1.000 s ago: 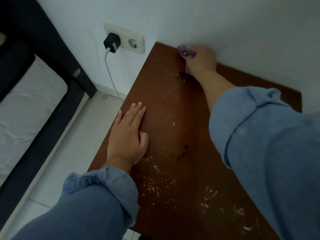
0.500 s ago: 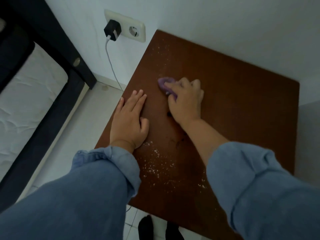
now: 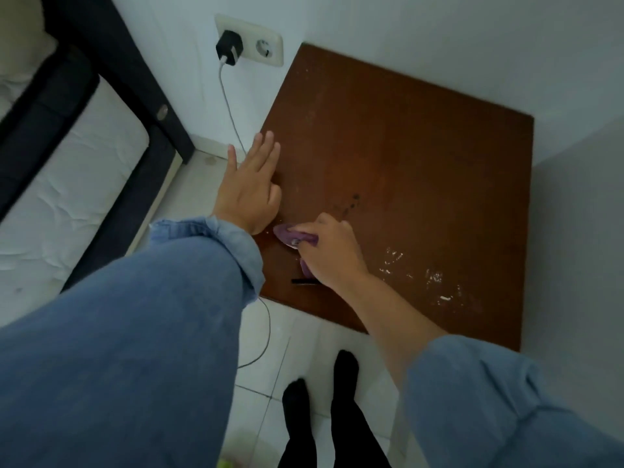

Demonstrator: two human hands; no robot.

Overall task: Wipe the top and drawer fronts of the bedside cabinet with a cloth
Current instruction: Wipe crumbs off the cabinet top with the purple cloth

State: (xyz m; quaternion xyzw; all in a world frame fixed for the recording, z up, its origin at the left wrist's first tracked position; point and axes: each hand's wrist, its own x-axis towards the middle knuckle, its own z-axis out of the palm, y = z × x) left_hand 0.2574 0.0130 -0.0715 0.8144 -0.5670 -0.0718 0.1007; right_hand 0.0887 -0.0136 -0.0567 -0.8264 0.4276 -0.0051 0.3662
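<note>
The brown top of the bedside cabinet (image 3: 422, 157) fills the middle of the head view; the drawer fronts are out of sight below it. My right hand (image 3: 332, 251) presses a small purple cloth (image 3: 293, 235) onto the top near its front left corner. My left hand (image 3: 251, 187) lies flat with fingers spread on the left edge of the top, just left of the cloth. White crumbs and smears (image 3: 418, 273) remain on the front right part of the top. A short dark stick-like item (image 3: 304, 282) lies by my right wrist.
A wall socket (image 3: 266, 45) with a black charger (image 3: 229, 47) sits left of the cabinet, and its cable (image 3: 231, 116) hangs to the tiled floor. A bed with a white mattress (image 3: 67, 197) stands at the left. My black-socked feet (image 3: 320, 393) stand before the cabinet.
My right hand has dragged the cloth from the back corner by the wall, across the top, to the front left corner. My left hand has slid slightly towards the left edge.
</note>
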